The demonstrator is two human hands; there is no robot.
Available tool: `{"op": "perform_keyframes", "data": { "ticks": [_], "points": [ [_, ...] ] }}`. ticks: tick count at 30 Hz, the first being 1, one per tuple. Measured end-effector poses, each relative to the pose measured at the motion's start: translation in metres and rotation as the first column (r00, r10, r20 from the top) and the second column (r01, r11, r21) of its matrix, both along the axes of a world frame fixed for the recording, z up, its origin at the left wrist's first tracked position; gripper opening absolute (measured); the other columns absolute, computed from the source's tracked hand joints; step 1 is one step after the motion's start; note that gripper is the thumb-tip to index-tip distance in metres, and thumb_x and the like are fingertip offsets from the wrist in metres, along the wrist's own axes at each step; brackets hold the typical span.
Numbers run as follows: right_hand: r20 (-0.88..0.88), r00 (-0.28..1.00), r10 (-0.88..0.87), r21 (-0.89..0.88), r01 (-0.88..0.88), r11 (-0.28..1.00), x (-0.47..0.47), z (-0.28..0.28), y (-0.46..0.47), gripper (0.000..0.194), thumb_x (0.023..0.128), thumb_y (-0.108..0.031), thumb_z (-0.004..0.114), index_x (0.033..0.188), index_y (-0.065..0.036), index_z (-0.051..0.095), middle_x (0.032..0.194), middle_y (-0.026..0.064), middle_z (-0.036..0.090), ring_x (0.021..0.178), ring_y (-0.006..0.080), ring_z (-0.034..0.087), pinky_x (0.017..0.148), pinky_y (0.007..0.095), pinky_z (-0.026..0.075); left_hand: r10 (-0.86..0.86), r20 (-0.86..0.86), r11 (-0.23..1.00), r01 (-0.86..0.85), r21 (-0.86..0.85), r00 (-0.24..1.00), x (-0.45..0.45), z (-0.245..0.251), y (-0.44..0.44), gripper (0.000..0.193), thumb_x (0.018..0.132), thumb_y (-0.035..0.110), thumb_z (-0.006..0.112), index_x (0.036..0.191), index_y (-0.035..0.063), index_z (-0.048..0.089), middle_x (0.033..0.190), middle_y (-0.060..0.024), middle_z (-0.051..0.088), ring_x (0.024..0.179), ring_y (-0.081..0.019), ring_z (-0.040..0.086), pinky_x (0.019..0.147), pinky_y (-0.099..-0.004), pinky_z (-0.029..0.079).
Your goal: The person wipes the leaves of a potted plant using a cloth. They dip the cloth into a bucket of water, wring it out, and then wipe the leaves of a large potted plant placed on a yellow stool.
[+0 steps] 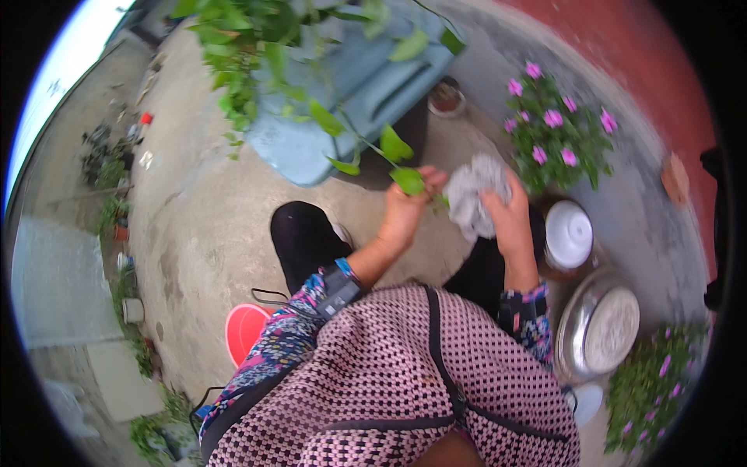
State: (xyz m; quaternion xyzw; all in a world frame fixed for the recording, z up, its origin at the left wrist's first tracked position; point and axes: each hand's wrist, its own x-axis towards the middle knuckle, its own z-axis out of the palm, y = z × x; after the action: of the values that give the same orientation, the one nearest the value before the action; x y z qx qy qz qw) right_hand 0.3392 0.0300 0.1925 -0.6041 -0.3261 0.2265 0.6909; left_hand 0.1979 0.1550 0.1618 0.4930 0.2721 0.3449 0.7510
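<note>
My left hand (pixel 405 213) holds the end part of a trailing vine, and one green leaf (pixel 407 180) lies over its fingers. Close beside it on the right, my right hand (pixel 506 207) grips a crumpled light grey cloth (pixel 475 195). The vine (pixel 365 140) hangs down from a leafy potted-type plant (pixel 245 52) at the top of the view. Behind the leaves is a blue-grey plastic lid or table-like top (pixel 297 146). My left fingertips are partly hidden by the leaf, so their exact hold on the stem is unclear.
A pink-flowered plant (pixel 548 134), a white bowl (pixel 569 234) and a metal basin (pixel 575 333) stand at the right. A red bucket (pixel 245 333) is by my left forearm. A small pot (pixel 447 99) sits near the wall. More potted plants line the far left.
</note>
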Motion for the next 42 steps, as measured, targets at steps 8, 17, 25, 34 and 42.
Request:
{"op": "perform_keyframes", "data": {
  "ticks": [8, 17, 25, 34, 42],
  "points": [
    [0.121, 0.985, -0.122, -0.052, 0.129, 0.99, 0.012, -0.001, 0.045, 0.029, 0.087, -0.006, 0.064, 0.114, 0.003, 0.061, 0.104, 0.0098, 0.07, 0.095, 0.017, 0.064, 0.087, 0.0316, 0.051, -0.151, -0.253, 0.977, 0.183, 0.111, 0.956, -0.015, -0.021, 0.018, 0.047, 0.095, 0.01, 0.067, 0.139, 0.0002, 0.053, 0.121, -0.0088, 0.069, 0.101, -0.0132, 0.064, 0.083, -0.0274, 0.053],
    [-0.047, 0.998, -0.028, 0.161, 0.035, 0.986, 0.039, 0.062, 0.038, 0.042, 0.092, -0.006, 0.06, 0.133, 0.004, 0.055, 0.122, 0.0099, 0.065, 0.108, 0.0166, 0.062, 0.096, 0.0303, 0.048, -0.362, -0.335, 0.889, 0.43, 0.155, 0.87, -0.11, 0.035, 0.057, 0.044, 0.099, 0.008, 0.06, 0.141, -0.0006, 0.05, 0.13, -0.016, 0.064, 0.116, -0.0204, 0.063, 0.097, -0.033, 0.051],
    [-0.062, 0.994, 0.088, 0.259, -0.069, 0.963, 0.019, 0.108, 0.077, 0.04, 0.09, -0.006, 0.062, 0.129, 0.004, 0.057, 0.116, 0.0086, 0.066, 0.103, 0.0155, 0.063, 0.093, 0.0302, 0.049, -0.139, 0.009, 0.92, 0.126, 0.371, 0.99, -0.151, 0.149, 0.095, 0.039, 0.102, 0.01, 0.055, 0.14, 0.0015, 0.05, 0.127, -0.0173, 0.066, 0.112, -0.0242, 0.066, 0.097, -0.0346, 0.052],
    [0.403, 0.912, 0.081, -0.065, -0.06, 0.996, 0.064, 0.124, 0.132, 0.039, 0.085, -0.007, 0.063, 0.122, 0.002, 0.061, 0.114, 0.0063, 0.066, 0.102, 0.0173, 0.063, 0.094, 0.0305, 0.048, -0.078, 0.092, 0.881, 0.025, 0.472, 0.993, -0.166, 0.152, 0.139, 0.042, 0.099, 0.017, 0.057, 0.136, -0.0006, 0.052, 0.116, -0.0197, 0.07, 0.107, -0.0273, 0.069, 0.093, -0.0366, 0.053],
    [0.705, 0.668, 0.237, -0.226, -0.104, 0.968, 0.136, 0.145, 0.209, 0.05, 0.081, -0.022, 0.067, 0.124, 0.003, 0.063, 0.137, 0.0171, 0.059, 0.12, 0.0291, 0.059, 0.105, 0.0373, 0.043, -0.007, 0.063, 0.903, -0.021, 0.429, 0.998, -0.162, 0.146, 0.144, 0.036, 0.098, 0.013, 0.056, 0.132, -0.0013, 0.055, 0.11, -0.0185, 0.071, 0.103, -0.025, 0.069, 0.091, -0.0346, 0.052]
  ]
}}
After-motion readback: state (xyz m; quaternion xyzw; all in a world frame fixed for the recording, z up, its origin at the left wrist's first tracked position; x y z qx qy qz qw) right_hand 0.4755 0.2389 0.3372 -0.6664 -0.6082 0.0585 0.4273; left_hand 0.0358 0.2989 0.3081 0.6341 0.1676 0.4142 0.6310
